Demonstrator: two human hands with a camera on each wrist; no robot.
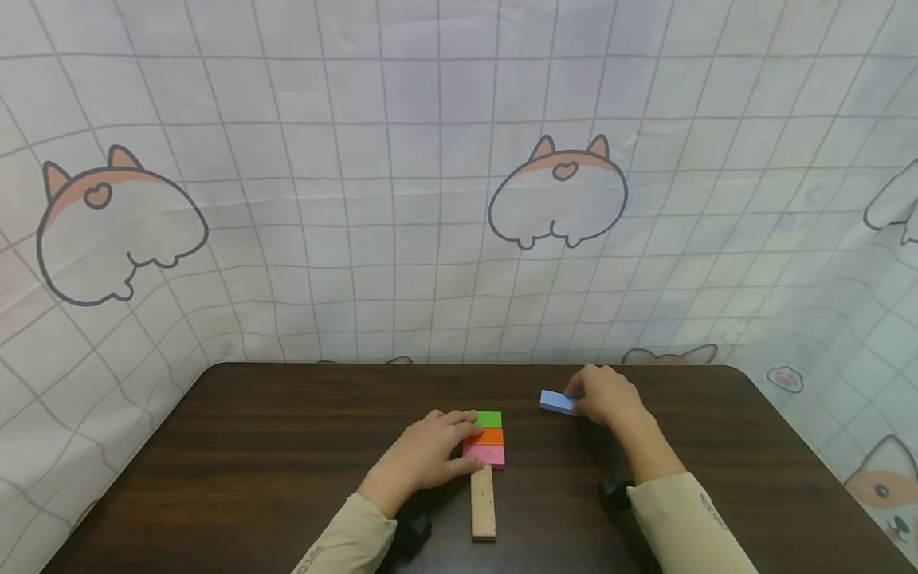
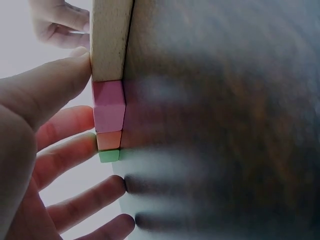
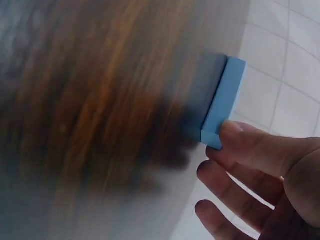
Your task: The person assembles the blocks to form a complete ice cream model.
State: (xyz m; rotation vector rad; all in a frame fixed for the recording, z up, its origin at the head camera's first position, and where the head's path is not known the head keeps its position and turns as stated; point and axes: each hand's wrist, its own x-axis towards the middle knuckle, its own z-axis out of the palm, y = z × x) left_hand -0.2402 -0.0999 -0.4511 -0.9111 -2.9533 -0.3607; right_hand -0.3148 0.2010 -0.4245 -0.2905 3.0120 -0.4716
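Green (image 1: 490, 418), orange (image 1: 492, 436) and pink (image 1: 491, 455) blocks lie side by side on the table. A plain wooden block (image 1: 484, 504) extends lengthwise from the pink one toward the person. From the left, my left hand (image 1: 419, 456) rests over these blocks with its fingers spread. In the left wrist view its thumb touches the plain wooden block (image 2: 107, 42), and some fingertips meet the coloured ones. My right hand (image 1: 610, 396) pinches one end of a blue block (image 1: 555, 402) between thumb and fingers, farther back and to the right. The right wrist view shows that blue block (image 3: 226, 97) near the tabletop.
The dark wood-grain table (image 1: 287, 446) has rounded far corners. Behind it hangs a pale cloth (image 1: 402, 199) with a grid and cartoon animal prints. Small black devices (image 1: 614, 494) sit at both wrists.
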